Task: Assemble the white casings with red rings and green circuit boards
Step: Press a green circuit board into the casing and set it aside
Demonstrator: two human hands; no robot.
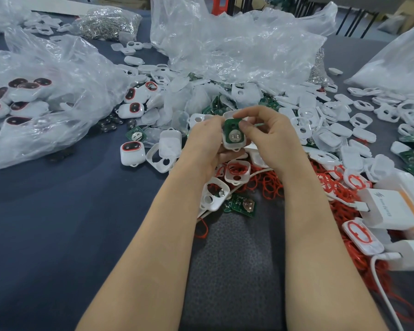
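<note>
Both hands meet over the parts heap at the middle of the table. My left hand (207, 142) cradles a white casing (234, 142) from the left and below. Inside the casing lies a green circuit board (233, 129) with a round metal battery clip. My right hand (270, 137) pinches the casing's upper right side, its thumb pressing on the board. Below the hands lies a casing with a red ring (237, 169) in it, and a loose green board (243, 205). A pile of red rings (270, 185) spreads under my right wrist.
A finished casing with red ring and dark buttons (132, 152) stands left of my hands; more fill a clear bag (22, 103) at the left. Empty white casings (358, 115) cover the right side. A large crumpled plastic bag (237, 44) lies behind. White chargers (392, 209) and a cable sit at right.
</note>
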